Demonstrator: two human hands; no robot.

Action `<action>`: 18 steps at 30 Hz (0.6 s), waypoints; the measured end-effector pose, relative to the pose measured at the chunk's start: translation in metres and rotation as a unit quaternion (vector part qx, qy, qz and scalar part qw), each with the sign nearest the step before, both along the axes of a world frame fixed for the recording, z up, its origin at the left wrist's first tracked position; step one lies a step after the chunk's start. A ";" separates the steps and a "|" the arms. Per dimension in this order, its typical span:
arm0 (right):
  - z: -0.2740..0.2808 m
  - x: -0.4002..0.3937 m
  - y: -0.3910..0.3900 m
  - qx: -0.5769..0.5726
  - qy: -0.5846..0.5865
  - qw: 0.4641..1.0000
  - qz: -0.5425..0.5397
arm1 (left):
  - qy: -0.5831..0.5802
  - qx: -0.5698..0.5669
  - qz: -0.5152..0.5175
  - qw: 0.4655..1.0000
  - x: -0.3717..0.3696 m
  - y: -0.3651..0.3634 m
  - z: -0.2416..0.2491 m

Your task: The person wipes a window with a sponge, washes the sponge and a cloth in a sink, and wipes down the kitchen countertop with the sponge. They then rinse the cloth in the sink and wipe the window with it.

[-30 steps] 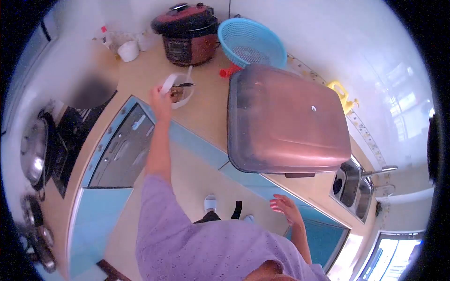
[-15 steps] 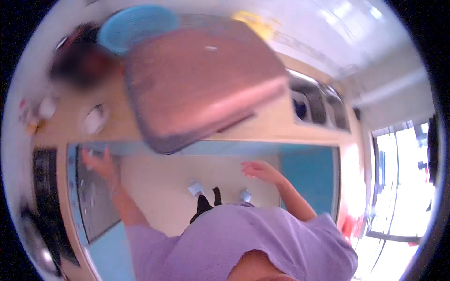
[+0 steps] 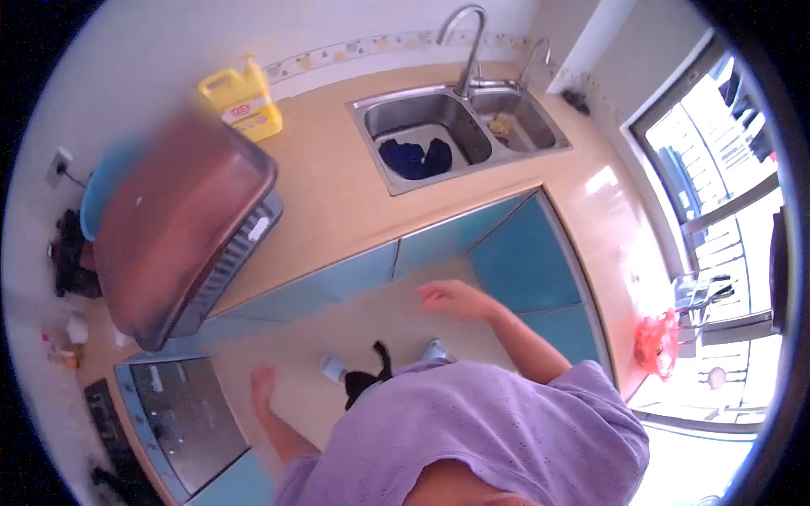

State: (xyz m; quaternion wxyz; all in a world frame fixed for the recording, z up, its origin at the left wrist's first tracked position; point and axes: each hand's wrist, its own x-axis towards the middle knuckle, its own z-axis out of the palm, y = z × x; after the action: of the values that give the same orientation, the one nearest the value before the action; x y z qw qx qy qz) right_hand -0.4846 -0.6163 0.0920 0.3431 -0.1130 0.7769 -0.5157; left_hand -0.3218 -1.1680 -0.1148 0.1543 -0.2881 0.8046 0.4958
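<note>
My left hand (image 3: pixel 263 384) hangs low over the floor, near the dark-fronted built-in unit on the left; motion blurs its fingers and I see nothing in it. My right hand (image 3: pixel 456 299) is in the air in front of the blue cabinets, fingers loosely bent, apart and holding nothing. Neither hand touches anything. A large box with a brownish-pink lid and a grey slatted base (image 3: pixel 186 228) stands on the counter to the left. To the right, the double steel sink (image 3: pixel 390 179) has a dark blue cloth (image 3: pixel 413 158) in its larger basin.
A yellow jug (image 3: pixel 245 105) stands against the wall on the counter (image 3: pixel 316 202). Part of a blue basin (image 3: pixel 94 198) shows behind the lidded box. A tall faucet (image 3: pixel 466 51) rises behind the sink. At the right, a red plastic bag (image 3: pixel 656 344) hangs by the counter edge.
The view has swung right, bringing the sink and window fully into sight. My left hand has drawn back from the built-in unit and dropped lower. My right hand stays raised and empty.
</note>
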 end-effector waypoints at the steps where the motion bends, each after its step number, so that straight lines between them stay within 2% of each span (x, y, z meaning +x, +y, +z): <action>1: -0.005 -0.001 0.022 -0.001 0.008 1.000 -0.013 | -0.034 0.003 -0.022 0.999 -0.021 0.048 0.030; 2: -0.006 -0.008 0.045 0.002 0.014 1.000 -0.024 | -0.069 0.012 -0.040 0.997 -0.041 0.089 0.053; 4: -0.005 -0.024 0.083 -0.001 0.049 0.998 -0.047 | -0.028 -0.070 -0.167 0.983 -0.087 0.149 0.090; 6: -0.004 -0.051 0.109 -0.026 0.116 0.990 -0.077 | 0.065 0.025 -0.169 0.983 -0.128 0.205 0.149; 9: 0.013 -0.104 0.135 -0.014 0.165 0.979 -0.120 | 0.150 0.135 -0.135 0.970 -0.177 0.253 0.202; 12: 0.019 -0.154 0.148 0.018 0.213 0.955 -0.206 | 0.185 0.187 -0.126 0.957 -0.225 0.278 0.218; 14: 0.018 -0.172 0.153 0.071 0.234 0.942 -0.229 | 0.175 0.181 -0.125 0.960 -0.257 0.289 0.221; 18: 0.019 -0.202 0.167 0.205 0.318 0.900 -0.215 | 0.201 0.160 -0.139 0.956 -0.338 0.331 0.208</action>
State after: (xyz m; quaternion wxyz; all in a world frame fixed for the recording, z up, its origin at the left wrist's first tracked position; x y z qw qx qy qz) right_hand -0.6869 -0.4497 0.1106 -0.0259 -0.0287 0.9385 -0.3431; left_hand -0.6594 -0.8371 0.0929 0.1007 -0.0394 0.7611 0.6396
